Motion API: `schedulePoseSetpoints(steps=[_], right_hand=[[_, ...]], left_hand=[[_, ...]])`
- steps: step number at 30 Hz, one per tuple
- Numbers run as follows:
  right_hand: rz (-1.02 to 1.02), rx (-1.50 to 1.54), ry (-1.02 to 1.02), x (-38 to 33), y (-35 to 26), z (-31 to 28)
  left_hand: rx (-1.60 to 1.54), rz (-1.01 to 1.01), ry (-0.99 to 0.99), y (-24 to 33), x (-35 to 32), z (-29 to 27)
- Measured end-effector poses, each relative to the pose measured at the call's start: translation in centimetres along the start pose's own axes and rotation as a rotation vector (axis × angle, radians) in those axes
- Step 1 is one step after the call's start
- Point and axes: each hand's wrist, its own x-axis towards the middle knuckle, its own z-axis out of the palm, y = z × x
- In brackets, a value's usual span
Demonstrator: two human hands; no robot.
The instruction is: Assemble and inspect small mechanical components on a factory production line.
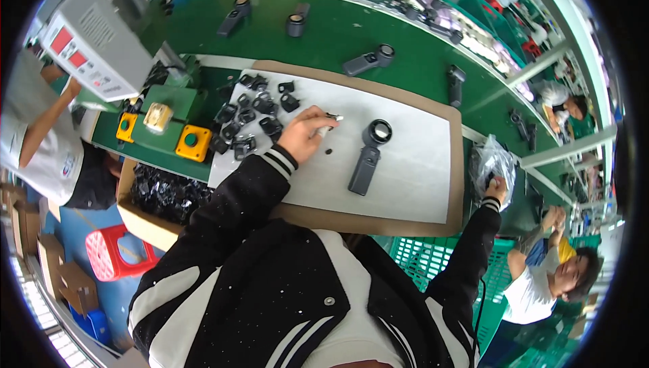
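My left hand (304, 135) is over the white sheet (412, 172), its fingers pinched on a small pale part (332, 119) whose kind is too small to tell. Just below its fingertips lies a tiny dark piece (328, 152). To the right of that hand, a dark grey handheld device (366, 168) with a round head lies on the sheet. Several small black plastic parts (263, 103) are scattered left of the hand. My right hand (497, 190) is at a clear plastic bag (492, 158) beyond the sheet's right edge. Its fingers are curled, partly hidden by the bag.
More grey devices (368, 62) lie along the green bench (270, 37). At the left stands a grey machine (94, 40) with yellow button boxes (194, 143). Below it is a carton (159, 229) of black parts. A green crate (419, 256) is under the right side. Other people sit nearby.
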Motion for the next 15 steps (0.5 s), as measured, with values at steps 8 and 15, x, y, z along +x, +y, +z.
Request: schedulePoseSetpoints(steps=[8,15], right_hand=[[-0.028,-0.033,0.232,-2.6,-10.6,-2.6],[-0.023,1.070,-0.263,-14.6,-30.0,-0.6]], left_hand=[[-0.296,-0.086,0.089,2.9,0.2,1.1],[-0.707,-0.302,-0.040,3.1,0.1,2.6]])
